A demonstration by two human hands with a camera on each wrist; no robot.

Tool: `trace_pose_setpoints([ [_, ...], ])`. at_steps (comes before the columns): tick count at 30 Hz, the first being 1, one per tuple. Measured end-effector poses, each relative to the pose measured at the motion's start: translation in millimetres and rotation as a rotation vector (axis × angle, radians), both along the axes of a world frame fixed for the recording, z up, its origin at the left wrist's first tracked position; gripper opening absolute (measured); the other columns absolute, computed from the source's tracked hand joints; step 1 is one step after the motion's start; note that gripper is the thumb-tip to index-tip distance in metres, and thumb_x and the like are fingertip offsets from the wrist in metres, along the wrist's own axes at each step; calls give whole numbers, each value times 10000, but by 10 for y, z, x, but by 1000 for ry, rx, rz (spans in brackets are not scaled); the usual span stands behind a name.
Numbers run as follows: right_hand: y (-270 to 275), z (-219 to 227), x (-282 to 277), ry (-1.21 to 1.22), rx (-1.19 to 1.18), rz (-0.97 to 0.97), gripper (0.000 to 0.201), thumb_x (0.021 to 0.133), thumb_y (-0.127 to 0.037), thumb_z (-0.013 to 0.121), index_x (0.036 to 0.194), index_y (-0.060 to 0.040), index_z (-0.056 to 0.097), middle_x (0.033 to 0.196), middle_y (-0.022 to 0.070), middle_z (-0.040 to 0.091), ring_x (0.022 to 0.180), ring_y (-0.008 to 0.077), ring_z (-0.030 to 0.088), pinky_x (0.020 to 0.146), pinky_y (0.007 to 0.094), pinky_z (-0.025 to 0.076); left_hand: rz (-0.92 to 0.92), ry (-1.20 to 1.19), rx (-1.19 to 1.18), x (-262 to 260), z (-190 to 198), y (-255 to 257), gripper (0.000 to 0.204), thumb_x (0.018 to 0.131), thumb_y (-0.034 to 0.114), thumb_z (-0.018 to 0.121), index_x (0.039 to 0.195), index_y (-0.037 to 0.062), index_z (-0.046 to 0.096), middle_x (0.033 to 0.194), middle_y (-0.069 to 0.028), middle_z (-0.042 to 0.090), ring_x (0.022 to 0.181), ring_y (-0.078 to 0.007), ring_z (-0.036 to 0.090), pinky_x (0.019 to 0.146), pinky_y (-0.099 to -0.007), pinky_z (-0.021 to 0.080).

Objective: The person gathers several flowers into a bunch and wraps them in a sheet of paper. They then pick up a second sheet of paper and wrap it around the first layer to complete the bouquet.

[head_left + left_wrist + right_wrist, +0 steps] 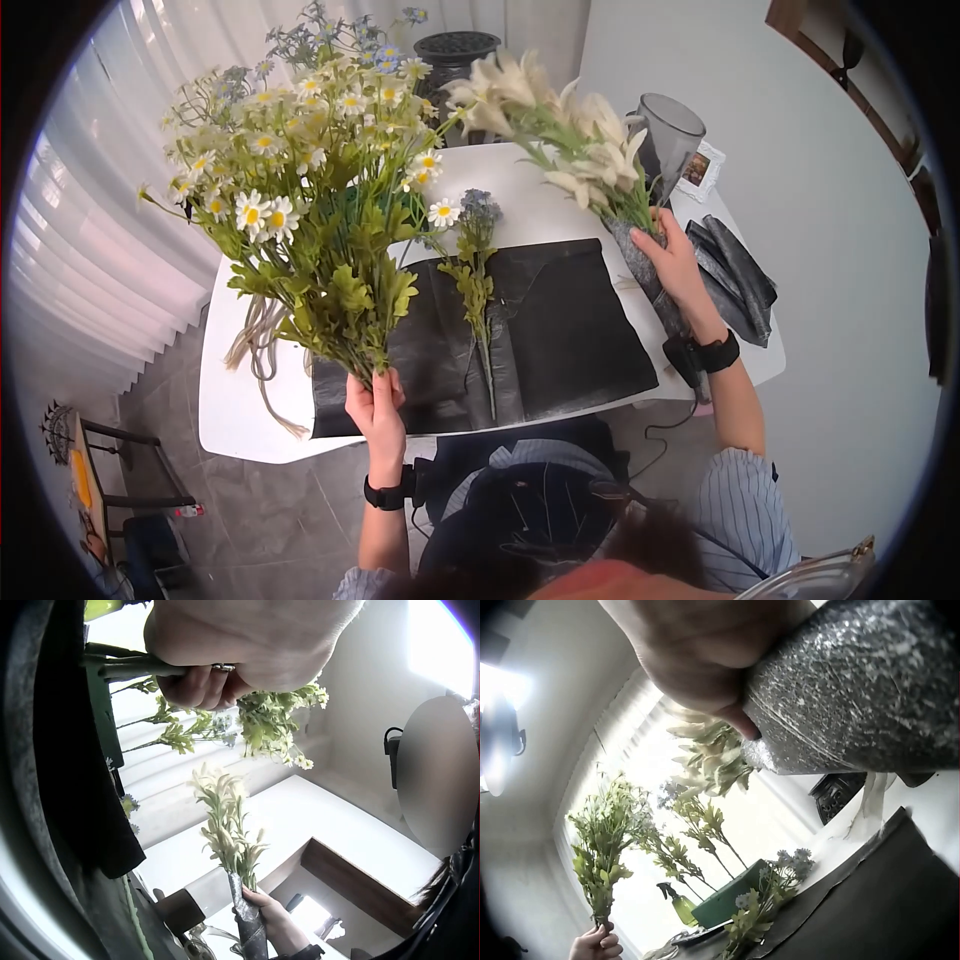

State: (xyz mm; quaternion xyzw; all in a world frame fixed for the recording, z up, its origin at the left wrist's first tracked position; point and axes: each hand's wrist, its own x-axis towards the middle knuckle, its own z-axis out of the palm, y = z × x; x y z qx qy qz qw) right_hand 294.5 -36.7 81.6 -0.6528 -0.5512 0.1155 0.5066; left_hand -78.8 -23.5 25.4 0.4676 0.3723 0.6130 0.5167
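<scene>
My left hand grips the stems of a big bunch of daisies, white with yellow centres, held upright over the table's left part. In the right wrist view the same daisy bunch stands up from the fist. On the other side, my right hand holds a bunch of cream lilies by its dark, speckled wrapping; the blooms lean to the left. Between the hands, a blue-flowered stem lies on black wrapping paper spread over the white table.
At the right stand a clear glass vase, a white picture frame and folded dark paper. Beige cord lies at the left. The right wrist view shows a green block with stems in it and a spray bottle.
</scene>
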Motion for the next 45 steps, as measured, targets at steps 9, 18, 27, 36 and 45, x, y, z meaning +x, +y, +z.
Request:
trace_pose_setpoints([
  [9,636,-429,-7,-403,-233,-310,249,833,-116,513,1010,-8,376,866,279,566,830,456,539,696,518,425,120,-34,-8,-169,60,-52,73,913,120,463,921,48,458,665,-13,458,484,-47,327,427,-194,251],
  [18,755,-715,-3,-561,-468,-318,520,793,-144,594,1186,35,306,990,278,507,879,454,522,734,483,436,189,-176,-2,-416,162,-82,147,925,127,431,1028,30,470,646,1,404,474,-46,303,411,-187,226],
  [27,1194,101,-1034,-490,29,110,306,786,-210,587,1019,-21,528,918,185,575,870,327,561,714,400,450,254,-347,-74,-396,-25,-179,128,900,131,473,976,28,469,644,-6,417,462,-55,323,395,-191,239],
  [36,1685,276,-1863,-500,-23,415,265,780,-230,580,958,-36,546,768,128,587,733,310,580,637,400,461,366,-229,-187,-407,-99,-335,107,864,106,546,917,46,474,610,32,405,444,-29,314,383,-187,217],
  [45,1460,-266,-1441,-509,-219,195,196,765,-183,552,758,5,608,726,222,605,719,394,586,662,439,479,372,-164,-204,-411,-142,-450,95,880,79,510,957,24,496,587,31,400,429,-26,291,374,-197,186],
])
